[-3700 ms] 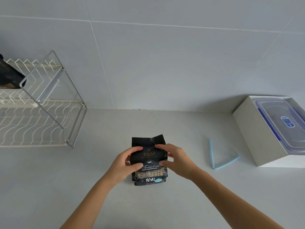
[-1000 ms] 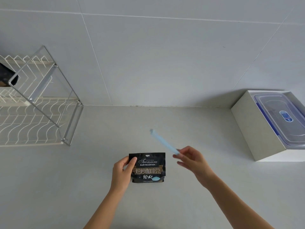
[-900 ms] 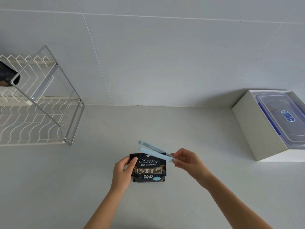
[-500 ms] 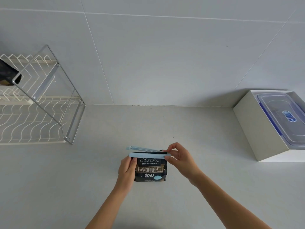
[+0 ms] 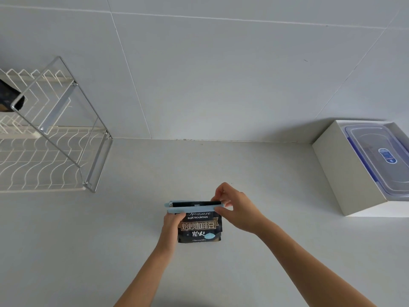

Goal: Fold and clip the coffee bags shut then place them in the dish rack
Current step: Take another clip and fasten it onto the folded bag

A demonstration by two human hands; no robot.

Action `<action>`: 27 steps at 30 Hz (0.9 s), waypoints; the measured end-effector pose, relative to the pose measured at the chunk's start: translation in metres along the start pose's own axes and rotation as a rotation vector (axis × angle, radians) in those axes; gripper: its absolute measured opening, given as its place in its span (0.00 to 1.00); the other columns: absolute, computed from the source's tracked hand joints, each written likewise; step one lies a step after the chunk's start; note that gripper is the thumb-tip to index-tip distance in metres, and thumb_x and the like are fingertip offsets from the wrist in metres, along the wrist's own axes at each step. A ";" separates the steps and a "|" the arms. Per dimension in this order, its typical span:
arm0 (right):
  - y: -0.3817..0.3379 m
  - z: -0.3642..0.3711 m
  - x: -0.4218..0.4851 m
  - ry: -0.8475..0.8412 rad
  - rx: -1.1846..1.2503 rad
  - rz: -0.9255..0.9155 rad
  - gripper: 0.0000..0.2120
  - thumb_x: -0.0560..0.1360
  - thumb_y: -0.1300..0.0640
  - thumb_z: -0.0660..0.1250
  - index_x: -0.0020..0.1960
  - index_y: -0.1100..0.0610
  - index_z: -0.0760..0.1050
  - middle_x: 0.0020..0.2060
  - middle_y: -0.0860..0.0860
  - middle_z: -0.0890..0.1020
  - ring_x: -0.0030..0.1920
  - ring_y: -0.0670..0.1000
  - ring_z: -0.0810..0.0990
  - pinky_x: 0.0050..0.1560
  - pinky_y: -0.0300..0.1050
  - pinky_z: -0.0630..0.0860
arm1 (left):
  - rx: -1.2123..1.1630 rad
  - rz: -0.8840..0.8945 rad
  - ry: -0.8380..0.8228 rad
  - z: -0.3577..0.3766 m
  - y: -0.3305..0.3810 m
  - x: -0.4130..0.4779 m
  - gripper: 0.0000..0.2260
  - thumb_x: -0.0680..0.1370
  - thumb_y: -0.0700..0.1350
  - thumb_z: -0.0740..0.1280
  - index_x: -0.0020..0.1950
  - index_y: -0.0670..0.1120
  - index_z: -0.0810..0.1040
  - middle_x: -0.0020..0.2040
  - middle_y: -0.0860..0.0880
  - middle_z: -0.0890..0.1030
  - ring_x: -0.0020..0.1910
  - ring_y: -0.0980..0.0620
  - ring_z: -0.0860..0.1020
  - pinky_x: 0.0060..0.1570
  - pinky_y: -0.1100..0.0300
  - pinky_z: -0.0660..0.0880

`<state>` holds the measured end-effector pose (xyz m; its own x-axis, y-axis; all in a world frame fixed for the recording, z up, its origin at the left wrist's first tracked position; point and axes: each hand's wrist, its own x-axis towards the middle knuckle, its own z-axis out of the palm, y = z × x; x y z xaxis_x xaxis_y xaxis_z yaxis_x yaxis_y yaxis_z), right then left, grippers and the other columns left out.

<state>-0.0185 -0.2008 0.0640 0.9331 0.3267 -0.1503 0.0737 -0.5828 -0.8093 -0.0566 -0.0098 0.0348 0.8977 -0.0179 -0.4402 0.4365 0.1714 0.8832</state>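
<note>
Standing upright on pale counter, mid-frame: black coffee bag, top folded over, gold/white print facing camera. Blue clip across the folded top, front bar level, rear bar showing just behind w/ a strip of black bag between. Whether clip is fully snapped: can't tell.

Left hand curled round bag's left edge, thumb up against clip's left end, fingers hidden behind bag. Right hand at clip's right end, thumb + fingers pinched on it, knuckles raised above bag's top-right corner. Bag sits between both hands, touching each.

Far left: wire dish rack, two tiers, chrome frame. Upper tier holds a dark bag, mostly cut off by frame edge; lower tier bare where visible.

Far right: white open box against the wall, well apart from hands. Inside it, clear plastic container w/ blue rim + small blue label on lid; contents not discernible.
</note>
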 end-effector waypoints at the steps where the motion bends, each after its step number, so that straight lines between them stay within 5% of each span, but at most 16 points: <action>1: 0.000 0.001 0.001 0.013 -0.004 0.000 0.14 0.72 0.60 0.65 0.43 0.44 0.62 0.46 0.46 0.83 0.46 0.52 0.79 0.49 0.50 0.77 | -0.036 -0.021 0.004 -0.001 -0.001 0.001 0.08 0.77 0.45 0.61 0.53 0.47 0.77 0.46 0.47 0.83 0.38 0.59 0.82 0.33 0.65 0.78; 7: 0.004 0.004 0.004 0.041 0.094 0.070 0.16 0.73 0.63 0.65 0.41 0.46 0.61 0.47 0.49 0.84 0.46 0.53 0.81 0.48 0.43 0.78 | -0.170 -0.063 0.036 -0.008 -0.006 0.006 0.14 0.75 0.48 0.65 0.61 0.50 0.75 0.54 0.47 0.81 0.51 0.50 0.80 0.46 0.50 0.79; 11: 0.006 0.005 0.001 0.029 0.116 0.082 0.15 0.73 0.63 0.64 0.43 0.47 0.61 0.48 0.49 0.84 0.46 0.53 0.81 0.47 0.41 0.78 | -0.236 -0.052 0.033 -0.011 -0.006 0.005 0.14 0.69 0.47 0.71 0.54 0.50 0.79 0.47 0.48 0.83 0.46 0.50 0.81 0.35 0.55 0.79; 14: 0.000 0.001 -0.002 -0.018 -0.077 0.032 0.12 0.74 0.58 0.63 0.49 0.44 0.63 0.50 0.45 0.83 0.49 0.50 0.79 0.50 0.50 0.77 | -0.236 -0.045 0.035 -0.011 -0.008 0.007 0.11 0.72 0.46 0.68 0.53 0.48 0.80 0.45 0.49 0.84 0.44 0.52 0.81 0.32 0.58 0.79; 17: -0.018 0.003 0.003 -0.023 -0.362 -0.064 0.16 0.75 0.52 0.64 0.61 0.45 0.66 0.58 0.42 0.78 0.57 0.46 0.74 0.56 0.48 0.74 | -0.227 -0.031 0.027 -0.011 -0.009 0.010 0.08 0.74 0.44 0.66 0.53 0.47 0.80 0.44 0.49 0.84 0.44 0.51 0.82 0.37 0.57 0.79; 20: -0.043 0.018 0.015 -0.033 -0.381 -0.154 0.19 0.75 0.44 0.62 0.65 0.45 0.68 0.61 0.43 0.76 0.61 0.46 0.72 0.57 0.47 0.71 | -0.200 -0.002 0.025 -0.010 -0.011 0.009 0.11 0.72 0.46 0.70 0.52 0.46 0.81 0.44 0.47 0.84 0.44 0.51 0.82 0.38 0.58 0.78; 23: -0.056 0.043 0.033 -0.128 -0.346 -0.110 0.18 0.76 0.45 0.61 0.64 0.48 0.72 0.56 0.48 0.78 0.57 0.49 0.73 0.51 0.47 0.71 | -0.135 0.034 0.032 -0.014 -0.012 0.006 0.11 0.69 0.46 0.69 0.49 0.45 0.81 0.44 0.46 0.83 0.46 0.49 0.78 0.43 0.57 0.72; 27: -0.062 0.059 0.048 -0.130 -0.256 -0.086 0.09 0.75 0.52 0.65 0.50 0.54 0.81 0.46 0.52 0.78 0.50 0.51 0.74 0.44 0.45 0.72 | -0.129 0.024 0.042 -0.013 -0.011 0.003 0.06 0.74 0.40 0.67 0.49 0.45 0.81 0.42 0.49 0.84 0.43 0.55 0.80 0.43 0.63 0.74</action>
<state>0.0014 -0.1052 0.0734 0.8681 0.4655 -0.1724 0.2522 -0.7126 -0.6547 -0.0600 0.0006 0.0217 0.9032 0.0280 -0.4283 0.4017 0.2964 0.8665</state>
